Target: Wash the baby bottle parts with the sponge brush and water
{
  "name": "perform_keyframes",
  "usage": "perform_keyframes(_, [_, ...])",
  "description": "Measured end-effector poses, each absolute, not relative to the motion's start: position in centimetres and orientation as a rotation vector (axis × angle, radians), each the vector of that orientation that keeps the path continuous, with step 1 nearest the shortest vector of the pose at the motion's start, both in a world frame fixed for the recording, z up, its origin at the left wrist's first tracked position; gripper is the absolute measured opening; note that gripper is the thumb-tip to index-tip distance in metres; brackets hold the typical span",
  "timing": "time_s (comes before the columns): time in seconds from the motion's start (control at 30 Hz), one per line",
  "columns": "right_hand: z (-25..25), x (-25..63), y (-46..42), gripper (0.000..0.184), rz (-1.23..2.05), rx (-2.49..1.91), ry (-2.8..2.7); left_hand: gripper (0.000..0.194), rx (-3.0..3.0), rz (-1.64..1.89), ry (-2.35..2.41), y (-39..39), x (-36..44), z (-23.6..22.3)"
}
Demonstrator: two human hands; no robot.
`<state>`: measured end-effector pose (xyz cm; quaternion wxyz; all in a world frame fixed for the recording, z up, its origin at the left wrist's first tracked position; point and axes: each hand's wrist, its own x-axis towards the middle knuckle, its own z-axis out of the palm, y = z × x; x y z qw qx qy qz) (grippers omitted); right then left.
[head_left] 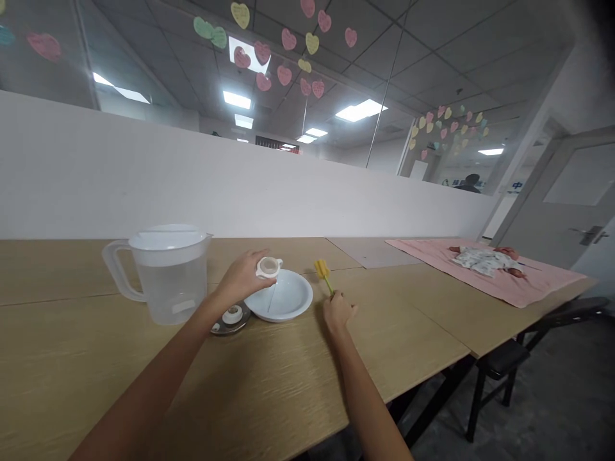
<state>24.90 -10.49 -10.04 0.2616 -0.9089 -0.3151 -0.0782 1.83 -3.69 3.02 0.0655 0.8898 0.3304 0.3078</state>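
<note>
My left hand [241, 276] pinches a small white round cap-like part [268, 267] with side tabs and a beige-looking centre. It is held above the left rim of a white bowl [298, 303]. My right hand [339, 312], to the right of the bowl, is closed around the green handle of a small yellow sponge brush [321, 269], its head pointing up and away. Under my left wrist lies a shiny metal dish [243, 320], partly covered by my arm. Another white ring-shaped part [232, 314] rests in it.
A clear plastic pitcher [175, 288] with a white lid stands left of the bowl on the wooden table [269, 390]. A baby doll [485, 259] in patterned clothes lies on a pink cloth [432, 259] at the right. Black stools [504, 358] are beside the table.
</note>
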Motion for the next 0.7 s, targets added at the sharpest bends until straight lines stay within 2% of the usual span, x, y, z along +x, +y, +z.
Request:
perform_keyframes(0.1, [-10.2, 24.5, -10.5, 0.031, -0.108, -2.49, -0.99, 0.078, 2.489, 0.788, 0.825, -6.3, 1.8, 4.4])
perform_keyframes(0.23, [-10.2, 24.3, -10.4, 0.03, -0.051, -2.505, -1.037, 0.069, 2.547, 0.315, 0.541, -10.0, 2.5, 4.8])
perform_keyframes(0.33, [-10.2, 24.2, -10.5, 0.029, -0.029, -2.517, -1.064, 0.068, 2.672, 0.097, 0.388, -11.3, 3.3, 3.8])
perform_keyframes(0.53, [-10.0, 23.9, -10.6, 0.031, 0.002, -2.517, -1.103, 0.063, 2.768, 0.045, 0.409, -10.7, 4.2, 1.9])
perform_keyframes(0.7, [-9.9, 23.8, -10.6, 0.032, 0.046, -2.5, -1.141, 0.077, 2.719, 0.077, 0.538, -9.6, 3.9, 1.6])
